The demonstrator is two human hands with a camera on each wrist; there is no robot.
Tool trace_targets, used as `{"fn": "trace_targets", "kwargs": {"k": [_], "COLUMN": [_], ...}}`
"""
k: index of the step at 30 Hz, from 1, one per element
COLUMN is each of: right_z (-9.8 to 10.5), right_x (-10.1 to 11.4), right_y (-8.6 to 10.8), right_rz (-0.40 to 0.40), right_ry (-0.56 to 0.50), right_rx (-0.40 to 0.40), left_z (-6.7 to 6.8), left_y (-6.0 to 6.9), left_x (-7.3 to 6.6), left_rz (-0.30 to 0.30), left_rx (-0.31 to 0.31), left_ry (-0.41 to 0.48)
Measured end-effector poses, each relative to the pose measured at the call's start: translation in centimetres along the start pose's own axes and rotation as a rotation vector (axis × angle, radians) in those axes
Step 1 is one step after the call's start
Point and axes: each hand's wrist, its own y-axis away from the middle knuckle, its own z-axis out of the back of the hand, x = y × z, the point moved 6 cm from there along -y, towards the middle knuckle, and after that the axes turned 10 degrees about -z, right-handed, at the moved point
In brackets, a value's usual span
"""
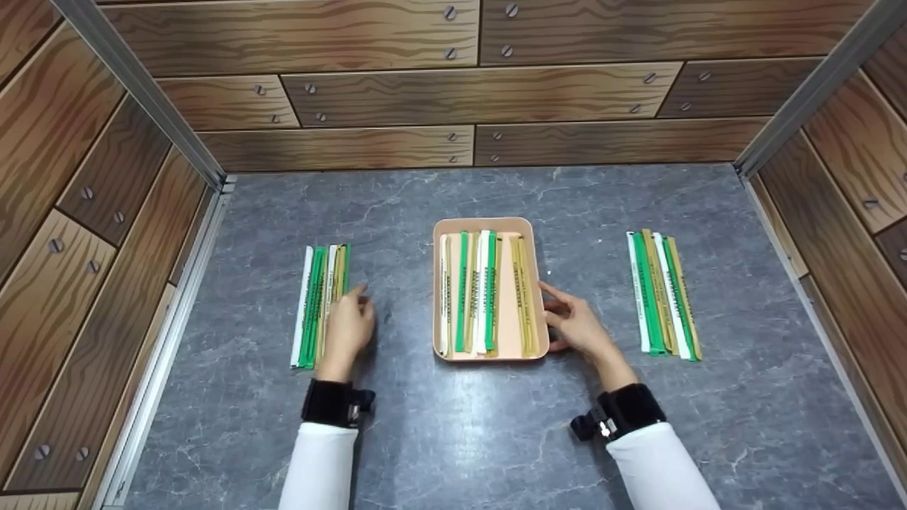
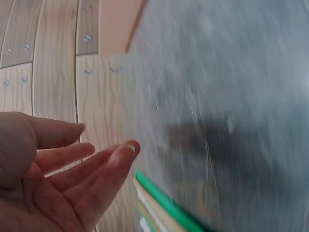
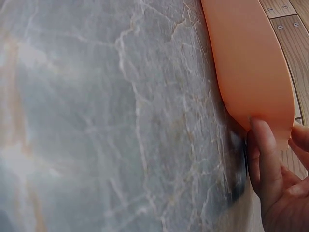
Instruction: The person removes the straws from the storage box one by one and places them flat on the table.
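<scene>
My left hand hovers at the right side of the left row of slim printed wrapped sticks, which are white, green and gold. In the left wrist view its fingers are loosely bent and apart from the thumb, with nothing between them. The row's ends show below them. My right hand holds the right wall of a peach tray, its fingers against the outer wall and rim. Inside the tray lie several similar sticks, roughly lengthwise, with a gap before the rightmost gold one.
Another row of white, green and gold sticks lies to the right of my right hand. All rests on a grey marbled tabletop. Wood-patterned panels with metal corner edges enclose the back and both sides.
</scene>
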Motion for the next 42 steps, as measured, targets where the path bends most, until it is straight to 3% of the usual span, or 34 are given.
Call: {"fn": "trace_targets", "kwargs": {"k": [8, 13, 18, 24, 27, 29, 34, 36, 39, 42], "right_z": [0.1, 0.1, 0.0, -0.1, -0.2, -0.2, -0.9, -1.7, -3.4, -5.1], "right_x": [-0.1, -0.1, 0.2, 0.1, 0.7, 1.3, 3.6, 4.5, 5.2, 5.3], "right_y": [-0.1, -0.2, 0.1, -0.1, 0.0, 0.1, 1.5, 2.1, 2.3, 1.6], "right_rz": [0.005, -0.003, -0.007, 0.027, 0.070, 0.122, 0.305, 0.372, 0.425, 0.396], "right_ry": [0.018, 0.025, 0.021, 0.040, 0.097, 0.179, 0.459, 0.513, 0.518, 0.526], "right_rx": [-0.007, -0.006, 0.008, -0.008, -0.056, -0.126, -0.403, -0.462, -0.422, -0.325], "left_z": [-4.2, -6.5, -7.8, -8.6, -8.8, -8.9, -9.1, -9.1, -9.2, -9.1], "left_y": [-0.4, -0.6, -0.8, -0.9, -0.7, -0.7, -0.6, -0.5, -0.5, -0.6], "left_x": [-2.7, -4.0, -5.0, -5.2, -4.9, -4.7, -4.3, -4.2, -4.2, -4.2], "left_rz": [-0.040, -0.057, -0.063, -0.108, -0.085, -0.068, -0.036, -0.021, -0.006, -0.014], "left_rx": [0.090, 0.108, 0.107, 0.053, 0.036, 0.032, 0.037, 0.042, 0.043, 0.033], "left_ry": [0.215, 0.265, 0.282, 0.299, 0.329, 0.345, 0.334, 0.330, 0.329, 0.327]}}
